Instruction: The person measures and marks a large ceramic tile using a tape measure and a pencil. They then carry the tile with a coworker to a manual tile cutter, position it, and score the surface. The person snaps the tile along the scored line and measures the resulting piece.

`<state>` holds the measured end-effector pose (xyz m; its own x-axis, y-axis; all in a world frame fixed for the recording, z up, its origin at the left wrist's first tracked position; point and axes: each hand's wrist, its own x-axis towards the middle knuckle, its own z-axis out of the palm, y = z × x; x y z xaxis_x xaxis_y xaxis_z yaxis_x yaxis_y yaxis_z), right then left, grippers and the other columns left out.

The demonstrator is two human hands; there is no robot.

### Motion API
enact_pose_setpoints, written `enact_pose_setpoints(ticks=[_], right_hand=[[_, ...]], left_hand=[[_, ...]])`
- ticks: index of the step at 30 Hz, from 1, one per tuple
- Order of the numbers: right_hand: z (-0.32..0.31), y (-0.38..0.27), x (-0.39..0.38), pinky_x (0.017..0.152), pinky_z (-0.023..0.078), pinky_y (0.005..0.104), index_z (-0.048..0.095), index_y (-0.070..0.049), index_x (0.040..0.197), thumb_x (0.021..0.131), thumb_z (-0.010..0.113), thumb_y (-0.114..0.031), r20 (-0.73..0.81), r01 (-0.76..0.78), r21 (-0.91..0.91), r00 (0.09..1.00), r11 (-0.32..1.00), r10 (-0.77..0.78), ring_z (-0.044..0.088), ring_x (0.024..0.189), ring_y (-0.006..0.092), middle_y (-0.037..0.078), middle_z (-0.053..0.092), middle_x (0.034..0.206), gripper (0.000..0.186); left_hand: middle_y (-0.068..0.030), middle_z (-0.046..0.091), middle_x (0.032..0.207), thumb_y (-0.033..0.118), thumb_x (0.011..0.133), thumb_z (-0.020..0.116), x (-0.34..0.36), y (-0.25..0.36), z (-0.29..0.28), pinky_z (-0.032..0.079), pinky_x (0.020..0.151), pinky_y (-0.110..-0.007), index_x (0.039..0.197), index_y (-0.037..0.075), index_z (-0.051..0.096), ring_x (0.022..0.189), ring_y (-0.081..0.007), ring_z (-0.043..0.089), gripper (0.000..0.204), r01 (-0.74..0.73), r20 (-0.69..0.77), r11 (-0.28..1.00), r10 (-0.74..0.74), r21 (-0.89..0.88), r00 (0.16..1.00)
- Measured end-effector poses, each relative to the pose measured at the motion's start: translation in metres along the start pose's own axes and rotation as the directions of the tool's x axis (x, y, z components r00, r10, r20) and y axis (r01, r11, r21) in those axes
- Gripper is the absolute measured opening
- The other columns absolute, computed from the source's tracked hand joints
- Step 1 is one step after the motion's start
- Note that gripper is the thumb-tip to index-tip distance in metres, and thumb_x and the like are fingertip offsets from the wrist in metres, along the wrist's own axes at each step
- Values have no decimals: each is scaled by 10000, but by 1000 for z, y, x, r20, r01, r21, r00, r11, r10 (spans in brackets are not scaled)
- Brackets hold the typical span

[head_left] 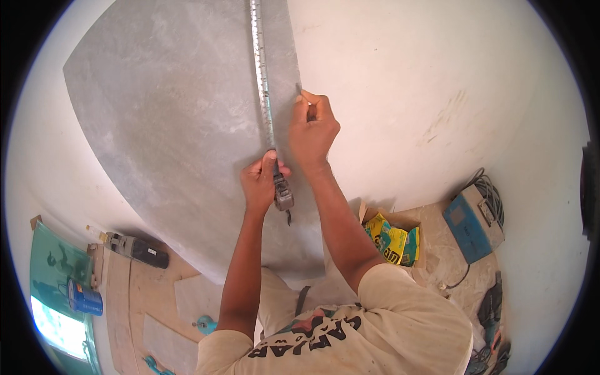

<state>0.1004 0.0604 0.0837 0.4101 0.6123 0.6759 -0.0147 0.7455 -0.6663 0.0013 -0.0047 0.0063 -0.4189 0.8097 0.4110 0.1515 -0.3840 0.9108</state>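
A large grey panel (162,106) with a cloudy finish stands in front of me against the white wall. Up its face, near the right edge, runs the pulled-out metal blade of a tape measure (284,195). My left hand (259,181) is closed around the blade just above the dark case, thumb on top. The case hangs below with a short strap. Higher up, my right hand (314,128) is pinched at the panel's right edge. A small dark tip shows at its fingertips, but most of whatever it holds is hidden.
At lower right lie an open cardboard box (410,219) with yellow and green packets and a blue machine (465,225) with coiled cable. At lower left are a dark power tool (137,249), a blue can (84,297), a green glass sheet (59,256) and grey offcuts (169,337).
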Motion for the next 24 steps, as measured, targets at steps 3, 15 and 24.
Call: enact_pose_setpoints(ticks=[3, 15, 24], right_hand=[[-2, 3, 3, 463, 346, 234, 655, 11, 961, 924, 607, -81, -39, -73, 6, 997, 997, 73, 401, 500, 27, -47, 479, 555, 110], [-41, 7, -19, 487, 418, 223, 587, 18, 1029, 976, 566, -117, 68, -218, 246, 976, 945, 207, 527, 526, 63, 9, 553, 648, 146], [-106, 43, -51, 489, 435, 231, 601, 24, 1020, 963, 597, -125, 130, -274, 60, 955, 960, 265, 531, 521, 74, 19, 566, 662, 160]], left_hand=[[-81, 660, 626, 402, 954, 634, -2, 6, 3, 461, 509, -247, 758, -32, 671, 529, -84, 560, 478, 17, -2, 1000, -17, -9, 1000], [-103, 665, 641, 422, 944, 639, -1, 4, -2, 489, 540, -262, 757, -34, 658, 564, -119, 610, 493, 38, 17, 999, -38, -14, 999], [-119, 673, 677, 451, 942, 623, -1, 30, 11, 517, 546, -278, 783, -18, 647, 595, -164, 658, 496, 61, 73, 996, -56, -65, 996]])
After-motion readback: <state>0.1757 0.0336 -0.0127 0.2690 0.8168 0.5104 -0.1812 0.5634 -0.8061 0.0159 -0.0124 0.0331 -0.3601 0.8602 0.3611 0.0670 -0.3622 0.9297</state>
